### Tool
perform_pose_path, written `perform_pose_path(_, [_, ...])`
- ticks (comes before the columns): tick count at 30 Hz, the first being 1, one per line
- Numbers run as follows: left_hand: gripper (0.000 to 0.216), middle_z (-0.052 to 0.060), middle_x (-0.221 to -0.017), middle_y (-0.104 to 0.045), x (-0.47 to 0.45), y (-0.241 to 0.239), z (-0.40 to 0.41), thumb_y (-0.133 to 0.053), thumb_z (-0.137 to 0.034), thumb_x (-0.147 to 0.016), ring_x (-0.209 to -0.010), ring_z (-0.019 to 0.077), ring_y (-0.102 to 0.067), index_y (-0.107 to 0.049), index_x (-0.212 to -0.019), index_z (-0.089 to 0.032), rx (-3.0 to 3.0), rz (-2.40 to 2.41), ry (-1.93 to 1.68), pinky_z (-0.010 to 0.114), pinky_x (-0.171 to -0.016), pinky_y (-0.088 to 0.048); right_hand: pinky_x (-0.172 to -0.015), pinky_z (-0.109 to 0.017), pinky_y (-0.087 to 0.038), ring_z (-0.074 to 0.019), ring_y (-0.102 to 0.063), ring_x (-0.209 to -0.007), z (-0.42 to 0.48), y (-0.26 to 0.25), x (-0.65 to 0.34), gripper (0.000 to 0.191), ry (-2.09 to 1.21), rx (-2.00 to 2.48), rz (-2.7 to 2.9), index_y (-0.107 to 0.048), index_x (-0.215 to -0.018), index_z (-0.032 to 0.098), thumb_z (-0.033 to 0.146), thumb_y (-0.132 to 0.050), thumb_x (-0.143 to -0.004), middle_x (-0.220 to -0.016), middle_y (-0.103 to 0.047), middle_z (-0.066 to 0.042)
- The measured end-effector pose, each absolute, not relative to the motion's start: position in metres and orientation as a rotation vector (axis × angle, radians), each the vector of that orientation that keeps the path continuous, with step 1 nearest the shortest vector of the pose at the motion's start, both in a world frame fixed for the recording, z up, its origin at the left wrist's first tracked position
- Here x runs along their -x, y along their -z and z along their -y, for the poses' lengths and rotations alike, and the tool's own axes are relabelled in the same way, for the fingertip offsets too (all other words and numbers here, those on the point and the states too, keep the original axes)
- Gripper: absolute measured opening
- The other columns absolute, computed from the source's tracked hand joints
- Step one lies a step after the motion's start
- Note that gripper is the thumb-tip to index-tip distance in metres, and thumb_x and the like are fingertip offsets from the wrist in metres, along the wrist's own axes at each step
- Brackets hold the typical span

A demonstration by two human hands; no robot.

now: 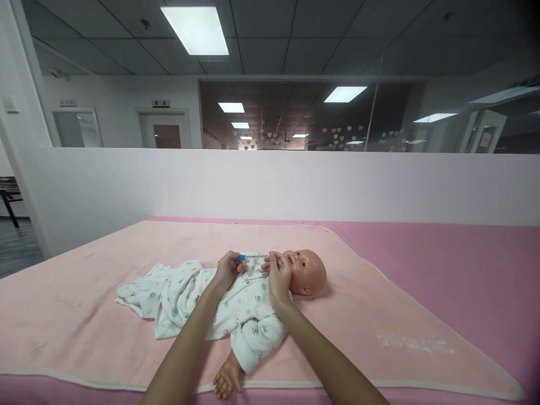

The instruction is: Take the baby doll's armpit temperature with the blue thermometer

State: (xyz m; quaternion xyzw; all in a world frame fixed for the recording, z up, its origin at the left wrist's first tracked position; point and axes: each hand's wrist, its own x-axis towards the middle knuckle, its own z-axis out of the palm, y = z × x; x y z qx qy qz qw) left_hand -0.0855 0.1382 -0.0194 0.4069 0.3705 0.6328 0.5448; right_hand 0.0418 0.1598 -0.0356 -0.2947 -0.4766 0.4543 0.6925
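Note:
A bald baby doll (pixel 310 273) lies on its back, head to the right, in a white patterned outfit (pixel 234 306). Over its chest, my left hand (pixel 228 271) is closed in a pinch on a thin stick with a blue end (pixel 238 257). The stick's pale, narrow shaft runs right toward my right hand (pixel 279 278), closed beside the doll's chin. Small fingertips show by my right fingers; whether they are the doll's is unclear, as is what my right fingers grip. The doll's near hand (pixel 228 376) rests palm down by the front edge.
Under the doll is a light pink blanket (pixel 363 337) with white edging, over a darker pink surface (pixel 464 270). A low white partition (pixel 295 185) stands behind. Further off are doors, a glass wall and ceiling lights. A dark-legged piece of furniture (pixel 10 197) stands far left.

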Motion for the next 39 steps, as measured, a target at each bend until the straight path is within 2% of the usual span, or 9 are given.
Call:
perform_pose_path(12, [0.031,-0.001,-0.034,-0.035,0.084,0.018,-0.137,-0.041,-0.030,-0.062,-0.039,0.0095,-0.035,-0.055,-0.041,-0.012,-0.928,-0.841,-1.504,0.025,-0.047,-0.030,-0.045,-0.021,-0.042,-0.0079,-0.050,-0.046,-0.163,0.038,-0.040,0.026,-1.002,0.657,1.066,-0.051,-0.078,0.016,0.042,-0.047,-0.075,-0.064,-0.055,0.000])
perform_pose_path(20, [0.031,-0.001,-0.034,-0.034,0.083,0.015,-0.134,-0.041,-0.030,-0.062,-0.040,0.0100,-0.035,-0.054,-0.040,-0.012,-0.926,-0.872,-1.509,0.025,-0.048,-0.031,-0.046,-0.023,-0.044,-0.0106,-0.050,-0.045,-0.162,0.040,-0.042,0.028,-0.952,0.690,1.116,-0.051,-0.081,0.017,0.044,-0.044,-0.076,-0.054,-0.054,0.001])
perform_pose_path(27, [0.034,-0.002,-0.038,-0.036,0.082,0.016,-0.137,-0.041,-0.036,-0.068,-0.041,0.0092,-0.035,-0.053,-0.047,-0.013,-1.006,-0.850,-1.540,0.024,-0.048,-0.029,-0.048,-0.024,-0.044,-0.0109,-0.052,-0.047,-0.153,0.018,-0.045,0.026,-0.814,0.743,1.143,-0.054,-0.080,0.016,0.041,-0.044,-0.078,-0.055,-0.055,0.001])
perform_pose_path(30, [0.037,-0.001,-0.044,-0.042,0.077,0.017,-0.134,-0.042,-0.043,-0.072,-0.047,0.0098,-0.039,-0.057,-0.057,-0.012,-1.248,-0.978,-1.534,0.024,-0.053,-0.032,-0.055,-0.025,-0.047,-0.0120,-0.057,-0.056,-0.136,0.006,-0.066,0.025,-0.598,0.766,1.189,-0.057,-0.083,0.015,0.037,-0.046,-0.078,-0.067,-0.061,-0.003])
perform_pose_path(33, [0.038,0.002,-0.064,-0.055,0.069,0.015,-0.127,-0.045,-0.046,-0.073,-0.063,0.0131,-0.046,-0.063,-0.071,-0.013,-1.627,-1.208,-1.365,0.024,-0.061,-0.034,-0.070,-0.026,-0.047,-0.0146,-0.060,-0.076,-0.103,0.009,-0.108,0.017,-0.126,0.811,1.208,-0.062,-0.086,0.016,0.027,-0.053,-0.075,-0.084,-0.065,-0.006])
perform_pose_path(35, [0.039,0.002,-0.075,-0.058,0.064,0.014,-0.123,-0.046,-0.049,-0.072,-0.069,0.0148,-0.048,-0.064,-0.083,-0.016,-1.821,-1.358,-1.241,0.025,-0.063,-0.035,-0.071,-0.026,-0.046,-0.0150,-0.060,-0.074,-0.078,0.019,-0.139,0.014,0.228,0.893,1.183,-0.064,-0.083,0.016,0.020,-0.059,-0.071,-0.079,-0.066,-0.005])
perform_pose_path(39, [0.041,0.002,-0.077,-0.056,0.060,0.015,-0.122,-0.047,-0.048,-0.072,-0.067,0.0142,-0.048,-0.062,-0.100,-0.022,-2.029,-1.502,-1.142,0.025,-0.063,-0.036,-0.063,-0.024,-0.044,-0.0146,-0.060,-0.066,-0.042,0.050,-0.191,0.014,0.657,1.098,1.139,-0.066,-0.080,0.018,0.014,-0.063,-0.067,-0.070,-0.067,-0.003])
